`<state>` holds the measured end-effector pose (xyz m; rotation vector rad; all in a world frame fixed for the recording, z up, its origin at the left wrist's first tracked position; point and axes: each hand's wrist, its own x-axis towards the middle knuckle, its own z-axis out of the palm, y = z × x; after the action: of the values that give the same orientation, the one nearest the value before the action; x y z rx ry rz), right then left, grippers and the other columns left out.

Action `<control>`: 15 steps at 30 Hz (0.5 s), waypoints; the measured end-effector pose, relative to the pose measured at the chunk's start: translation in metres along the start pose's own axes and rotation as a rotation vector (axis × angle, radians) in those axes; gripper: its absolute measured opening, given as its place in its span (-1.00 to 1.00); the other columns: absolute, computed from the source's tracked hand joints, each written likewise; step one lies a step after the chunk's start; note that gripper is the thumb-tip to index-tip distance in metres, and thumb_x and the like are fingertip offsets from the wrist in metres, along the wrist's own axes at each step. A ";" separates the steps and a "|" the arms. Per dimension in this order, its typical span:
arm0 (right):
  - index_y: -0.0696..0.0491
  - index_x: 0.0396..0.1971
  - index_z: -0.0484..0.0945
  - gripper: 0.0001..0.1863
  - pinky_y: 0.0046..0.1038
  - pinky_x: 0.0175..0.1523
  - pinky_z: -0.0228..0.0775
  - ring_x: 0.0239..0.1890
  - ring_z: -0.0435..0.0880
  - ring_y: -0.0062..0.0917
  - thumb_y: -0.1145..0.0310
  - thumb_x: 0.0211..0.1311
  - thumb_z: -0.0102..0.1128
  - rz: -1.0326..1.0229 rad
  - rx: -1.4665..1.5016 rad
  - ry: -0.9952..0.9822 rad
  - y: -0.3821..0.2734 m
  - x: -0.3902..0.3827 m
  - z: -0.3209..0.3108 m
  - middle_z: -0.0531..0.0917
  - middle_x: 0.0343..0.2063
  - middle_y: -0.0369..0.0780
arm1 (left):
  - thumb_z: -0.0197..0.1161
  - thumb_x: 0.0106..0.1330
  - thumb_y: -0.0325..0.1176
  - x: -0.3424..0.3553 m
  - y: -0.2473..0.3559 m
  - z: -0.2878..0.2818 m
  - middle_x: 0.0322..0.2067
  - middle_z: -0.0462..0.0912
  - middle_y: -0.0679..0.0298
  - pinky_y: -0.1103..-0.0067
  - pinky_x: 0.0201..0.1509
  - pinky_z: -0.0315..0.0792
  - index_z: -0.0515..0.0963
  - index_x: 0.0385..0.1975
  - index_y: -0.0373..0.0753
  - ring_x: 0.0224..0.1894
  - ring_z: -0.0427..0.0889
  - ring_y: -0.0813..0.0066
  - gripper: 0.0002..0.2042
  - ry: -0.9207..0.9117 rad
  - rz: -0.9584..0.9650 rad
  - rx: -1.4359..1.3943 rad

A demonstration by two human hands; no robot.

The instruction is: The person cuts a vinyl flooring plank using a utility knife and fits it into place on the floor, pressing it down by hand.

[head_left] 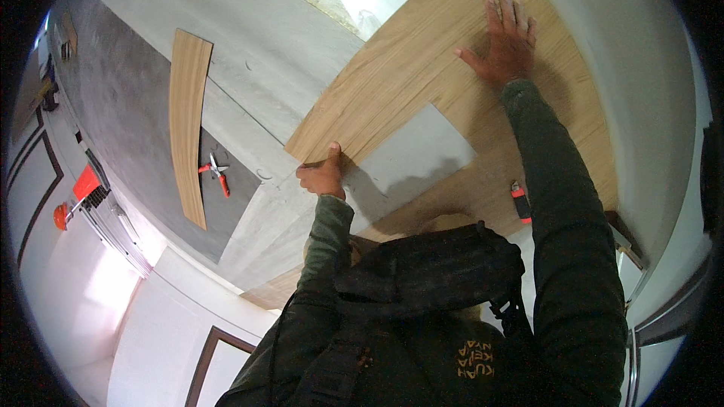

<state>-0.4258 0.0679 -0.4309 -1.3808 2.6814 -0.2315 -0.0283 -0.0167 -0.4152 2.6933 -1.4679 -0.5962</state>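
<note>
- Grey underlay floor (264,53), partly covered by wood-look planks laid together (422,53); I logged one bare rectangular gap (411,154) among them.
- One left hand (323,175): I saw it closed on the end of the nearest laid plank (354,124), thumb on top.
- One right hand (507,38): open, fingers spread, flat on the laid planks.
- One loose plank (187,120), lying well apart to the left.
- One red-handled cutter (216,172), just beside that loose plank.
- One small red-and-black tool (519,202), beside my right sleeve.
- One dark chest pack (430,264), hiding the near floor.
</note>
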 end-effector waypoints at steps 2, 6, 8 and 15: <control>0.07 0.32 0.19 0.08 0.13 0.39 -0.18 0.42 0.02 -0.09 -0.33 -0.11 0.30 0.015 -0.053 -0.044 -0.002 0.002 0.000 0.14 0.37 -0.04 | 0.63 -0.34 0.16 -0.002 0.000 0.002 -0.05 0.49 -0.23 0.25 0.15 0.45 0.29 0.00 -0.52 0.05 0.54 -0.02 0.02 -0.002 -0.024 0.012; 0.10 0.32 0.19 0.08 0.13 0.39 -0.19 0.42 0.03 -0.05 -0.32 -0.11 0.28 -0.015 -0.045 0.014 -0.007 0.000 0.001 0.13 0.38 -0.02 | 0.52 -0.19 0.24 -0.006 0.005 -0.008 0.10 0.19 -0.22 0.05 0.25 0.19 0.14 0.15 -0.46 0.20 0.18 -0.16 0.07 -0.130 -0.075 0.113; 0.10 0.33 0.18 0.08 0.13 0.39 -0.18 0.42 0.04 -0.04 -0.30 -0.11 0.29 -0.041 -0.057 0.080 0.000 -0.001 0.005 0.13 0.38 -0.01 | 0.50 -0.17 0.24 0.002 0.004 -0.012 0.11 0.18 -0.21 0.04 0.24 0.18 0.15 0.16 -0.44 0.21 0.17 -0.17 0.06 -0.192 -0.083 0.076; 0.12 0.33 0.19 -0.17 0.07 0.40 -0.15 0.41 0.09 -0.06 -0.09 0.17 0.08 0.006 -0.187 -0.007 0.007 -0.002 0.012 0.17 0.37 0.01 | 0.46 -0.02 0.13 0.106 0.007 -0.057 0.15 0.27 -0.18 0.16 0.28 0.21 0.25 0.16 -0.46 0.20 0.27 -0.09 -0.09 0.106 -0.189 -0.148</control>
<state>-0.4280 0.0728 -0.4436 -1.4182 2.7606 0.0266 0.0368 -0.1161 -0.3952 2.7184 -1.1067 -0.5360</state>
